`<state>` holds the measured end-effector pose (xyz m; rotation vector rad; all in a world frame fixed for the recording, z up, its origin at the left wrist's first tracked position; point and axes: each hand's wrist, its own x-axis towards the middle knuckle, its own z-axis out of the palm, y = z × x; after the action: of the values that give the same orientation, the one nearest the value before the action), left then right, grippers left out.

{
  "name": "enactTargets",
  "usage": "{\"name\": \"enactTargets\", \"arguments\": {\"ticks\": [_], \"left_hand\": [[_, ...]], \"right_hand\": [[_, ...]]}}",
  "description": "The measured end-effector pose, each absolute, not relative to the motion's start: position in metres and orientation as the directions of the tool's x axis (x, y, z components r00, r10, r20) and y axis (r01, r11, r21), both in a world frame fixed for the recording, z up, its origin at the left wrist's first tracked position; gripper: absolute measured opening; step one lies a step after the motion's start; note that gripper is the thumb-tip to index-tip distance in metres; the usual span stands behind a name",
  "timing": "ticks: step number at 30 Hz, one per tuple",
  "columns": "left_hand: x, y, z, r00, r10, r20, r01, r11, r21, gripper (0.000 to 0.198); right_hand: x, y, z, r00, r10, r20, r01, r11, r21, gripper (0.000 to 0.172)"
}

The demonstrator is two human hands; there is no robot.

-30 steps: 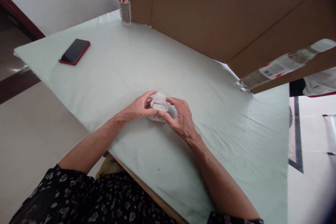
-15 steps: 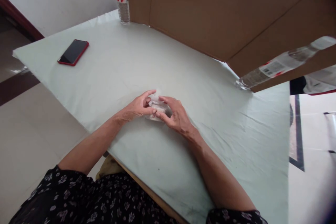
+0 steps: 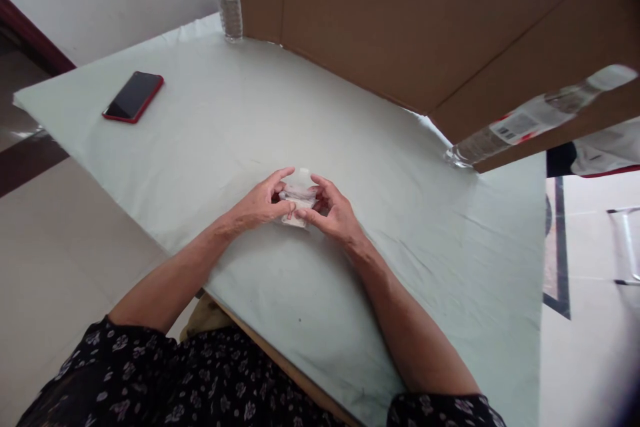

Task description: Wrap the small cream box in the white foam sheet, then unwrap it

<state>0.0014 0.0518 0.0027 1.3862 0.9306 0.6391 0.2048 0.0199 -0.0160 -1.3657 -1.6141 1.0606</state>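
Grip: left hand [image 3: 260,203] and right hand [image 3: 336,213] hold opposite sides of a small, white, boxy packet [image 3: 300,195], near the front edge of a pale-green, cloth-covered worktop [image 3: 225,120]. Farther left lies a flat black phone in a red case [image 3: 133,96].

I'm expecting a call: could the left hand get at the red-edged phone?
Probably, with a stretch: only tablecloth shows between the left hand and the phone, though that hand touches a white item.
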Motion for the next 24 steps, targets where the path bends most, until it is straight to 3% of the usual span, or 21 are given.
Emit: {"name": "enactTargets", "arguments": {"ticks": [4, 9, 16, 24], "left_hand": [[0.001, 0.053, 0.004, 0.495, 0.852, -0.171, 0.193, 0.084, 0.978, 0.082], [-0.003, 0.056, 0.006, 0.531, 0.828, -0.179, 0.197, 0.085, 0.977, 0.085], [-0.003, 0.058, 0.004, 0.535, 0.817, -0.213, 0.145, 0.159, 0.976, 0.086], [-0.002, 0.056, 0.005, 0.540, 0.819, -0.193, 0.183, 0.109, 0.977, 0.085]], "right_hand": [[0.201, 0.021, -0.019, -0.130, 0.991, 0.020, 0.324, 0.061, -0.944, 0.076], [0.202, 0.025, -0.022, -0.158, 0.987, -0.008, 0.280, 0.037, -0.959, 0.078], [0.207, 0.042, -0.017, -0.101, 0.993, 0.061, 0.256, 0.085, -0.963, 0.061], [0.199, 0.073, -0.012, -0.049, 0.997, 0.053, 0.120, 0.059, -0.991, 0.049]]}}
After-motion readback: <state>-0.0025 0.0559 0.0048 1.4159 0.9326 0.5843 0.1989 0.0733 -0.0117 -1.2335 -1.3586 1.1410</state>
